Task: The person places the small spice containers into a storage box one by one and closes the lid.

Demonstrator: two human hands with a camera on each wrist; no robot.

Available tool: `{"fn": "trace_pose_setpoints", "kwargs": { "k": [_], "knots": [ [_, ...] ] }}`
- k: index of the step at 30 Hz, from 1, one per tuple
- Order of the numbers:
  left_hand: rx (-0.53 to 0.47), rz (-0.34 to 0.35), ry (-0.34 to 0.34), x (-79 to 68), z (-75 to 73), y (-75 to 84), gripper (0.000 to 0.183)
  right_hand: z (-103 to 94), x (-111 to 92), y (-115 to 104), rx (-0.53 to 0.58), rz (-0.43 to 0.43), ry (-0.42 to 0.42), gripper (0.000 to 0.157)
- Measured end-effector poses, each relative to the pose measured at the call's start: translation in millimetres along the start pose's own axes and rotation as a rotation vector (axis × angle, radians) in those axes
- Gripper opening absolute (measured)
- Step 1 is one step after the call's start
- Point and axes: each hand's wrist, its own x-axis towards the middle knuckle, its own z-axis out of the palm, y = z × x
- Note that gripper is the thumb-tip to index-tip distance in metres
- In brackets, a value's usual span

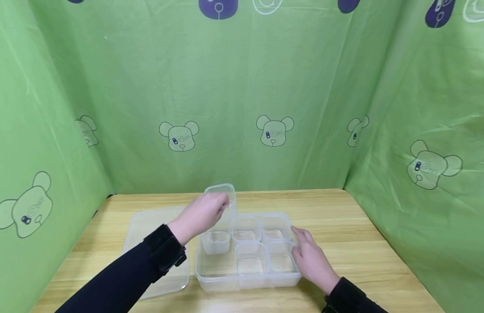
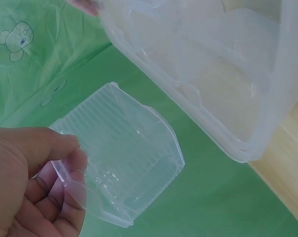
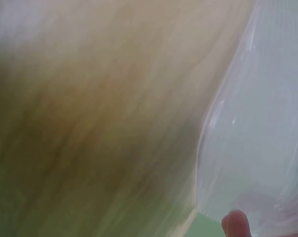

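My left fingers (image 2: 78, 161) pinch a cup's (image 2: 134, 158) edge; my right fingers (image 1: 298, 234), relaxed, touch the box's (image 1: 218, 284) right edge. Tabletop (image 1: 351, 239) extends rightward.

A pale wood-grain desk (image 1: 367, 243) spreads across my head view, bearing two translucent plastic pieces: a flat lid (image 1: 163, 278) with rounded corners lies at left, and just beside it, to the right, a rectangular box (image 1: 218, 284) sits near the middle, the grain running left to right.

Green bear-print curtains (image 1: 226, 78) line three sides of a wood-grain table (image 1: 355, 248).
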Motion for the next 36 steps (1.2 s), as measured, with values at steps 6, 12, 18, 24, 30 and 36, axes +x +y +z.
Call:
{"fn": "trace_pose_setpoints", "kwargs": {
  "k": [6, 12, 18, 24, 30, 36],
  "knots": [
    [-0.006, 0.012, 0.001, -7.1, 1.8, -1.2, 0.026, -0.6, 0, -1, -0.004, 0.001, -0.002, 0.056],
    [-0.015, 0.032, 0.017, -16.7, 3.6, -0.6, 0.025, -0.9, 0, -1, -0.005, 0.005, -0.008, 0.056],
    [-0.023, 0.036, 0.034, -26.7, 3.5, 2.1, 0.025, -0.1, 0, -1, -0.006, 0.006, -0.009, 0.056],
    [-0.033, 0.044, 0.05, -35.4, 1.0, 3.8, 0.021, -0.8, -1, -2, -0.005, 0.003, -0.006, 0.056],
    [-0.046, 0.054, 0.046, -42.4, -0.3, 8.0, 0.019, -1.1, -1, -3, -0.003, 0.001, -0.002, 0.056],
    [-0.045, 0.08, 0.049, -48.5, -0.1, 12.1, 0.017, -0.2, 0, -2, 0.001, 0.002, 0.0, 0.056]
  ]
}}
